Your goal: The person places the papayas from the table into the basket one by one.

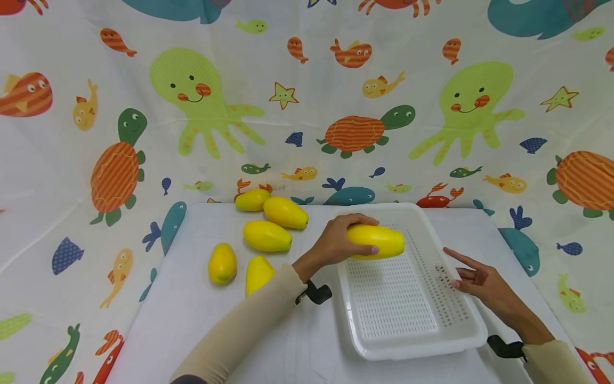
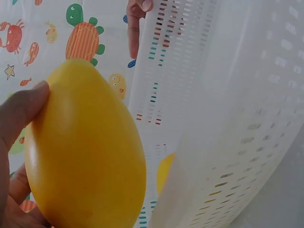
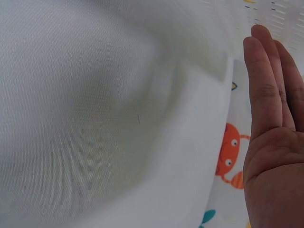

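Note:
My left hand (image 1: 334,241) grips a smooth yellow papaya (image 1: 381,241) over the far left part of a white perforated plastic basket (image 1: 352,320). In the left wrist view the thumb and fingers hold that papaya (image 2: 88,147) around one side, beside the basket wall (image 2: 228,137). My right hand (image 1: 484,288) is at the basket's right side with its fingers extended. Whether it touches the rim I cannot tell. The right wrist view shows its palm and straight fingers (image 3: 266,90) holding nothing.
Left of the basket, several papayas lie on the white table (image 1: 177,325), among them one papaya (image 1: 223,263) at the left and another papaya (image 1: 259,274) partly behind my left sleeve. A sea-animal printed cloth (image 1: 288,128) hangs behind.

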Action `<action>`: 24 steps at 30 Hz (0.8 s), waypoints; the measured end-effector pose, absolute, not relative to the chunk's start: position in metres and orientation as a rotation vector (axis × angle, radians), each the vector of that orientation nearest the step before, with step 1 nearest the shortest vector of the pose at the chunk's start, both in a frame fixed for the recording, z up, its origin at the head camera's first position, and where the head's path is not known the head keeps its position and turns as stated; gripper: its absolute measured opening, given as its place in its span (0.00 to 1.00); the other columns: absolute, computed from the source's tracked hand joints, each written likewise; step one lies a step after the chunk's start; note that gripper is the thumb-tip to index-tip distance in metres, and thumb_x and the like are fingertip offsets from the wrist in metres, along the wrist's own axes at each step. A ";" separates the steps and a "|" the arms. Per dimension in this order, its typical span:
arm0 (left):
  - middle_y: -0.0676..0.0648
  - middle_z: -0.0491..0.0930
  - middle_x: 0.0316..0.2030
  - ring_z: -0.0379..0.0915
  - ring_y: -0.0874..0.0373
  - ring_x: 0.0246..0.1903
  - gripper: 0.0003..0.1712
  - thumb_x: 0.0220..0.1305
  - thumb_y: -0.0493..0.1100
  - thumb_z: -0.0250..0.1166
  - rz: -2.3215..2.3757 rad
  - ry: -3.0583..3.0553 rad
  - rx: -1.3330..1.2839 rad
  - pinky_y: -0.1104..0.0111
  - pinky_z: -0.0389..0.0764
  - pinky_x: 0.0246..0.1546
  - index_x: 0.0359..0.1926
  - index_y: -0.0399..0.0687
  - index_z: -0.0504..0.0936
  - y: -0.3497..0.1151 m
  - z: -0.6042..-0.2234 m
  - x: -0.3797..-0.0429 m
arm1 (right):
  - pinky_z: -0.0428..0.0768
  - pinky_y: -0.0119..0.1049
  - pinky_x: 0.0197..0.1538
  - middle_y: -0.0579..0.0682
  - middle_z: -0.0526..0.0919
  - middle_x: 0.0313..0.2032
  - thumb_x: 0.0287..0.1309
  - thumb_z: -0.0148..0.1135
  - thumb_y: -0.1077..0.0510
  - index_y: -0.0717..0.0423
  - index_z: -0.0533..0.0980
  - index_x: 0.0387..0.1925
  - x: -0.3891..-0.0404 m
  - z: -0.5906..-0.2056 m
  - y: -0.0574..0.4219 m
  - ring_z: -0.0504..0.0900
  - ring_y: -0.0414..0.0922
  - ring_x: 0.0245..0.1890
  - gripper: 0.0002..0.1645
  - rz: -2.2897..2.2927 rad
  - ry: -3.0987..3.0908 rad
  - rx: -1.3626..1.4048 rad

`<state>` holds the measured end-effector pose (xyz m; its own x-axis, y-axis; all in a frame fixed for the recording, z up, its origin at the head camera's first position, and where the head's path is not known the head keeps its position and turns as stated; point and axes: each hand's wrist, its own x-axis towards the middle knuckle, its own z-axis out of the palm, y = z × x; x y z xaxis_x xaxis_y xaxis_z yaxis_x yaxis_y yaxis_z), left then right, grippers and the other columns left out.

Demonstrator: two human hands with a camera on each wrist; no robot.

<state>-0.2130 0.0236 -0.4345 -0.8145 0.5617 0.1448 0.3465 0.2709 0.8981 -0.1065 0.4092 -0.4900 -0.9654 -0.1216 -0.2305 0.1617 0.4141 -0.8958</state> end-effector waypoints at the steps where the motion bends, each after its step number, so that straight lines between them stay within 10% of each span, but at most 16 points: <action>1: 0.52 0.84 0.61 0.77 0.59 0.50 0.33 0.60 0.53 0.79 1.561 2.346 0.843 0.71 0.81 0.54 0.66 0.56 0.83 0.025 -0.436 -0.213 | 0.91 0.44 0.51 0.18 0.79 0.59 0.71 0.68 0.55 0.36 0.55 0.84 -0.106 -0.490 0.409 0.89 0.32 0.53 0.48 -1.574 2.409 0.033; 24: 0.56 0.82 0.63 0.76 0.60 0.52 0.33 0.57 0.54 0.81 1.507 2.443 0.746 0.72 0.81 0.58 0.64 0.61 0.84 0.044 -0.455 -0.210 | 0.91 0.49 0.49 0.17 0.78 0.60 0.71 0.69 0.53 0.34 0.56 0.84 -0.107 -0.492 0.410 0.90 0.36 0.55 0.49 -1.564 2.428 0.045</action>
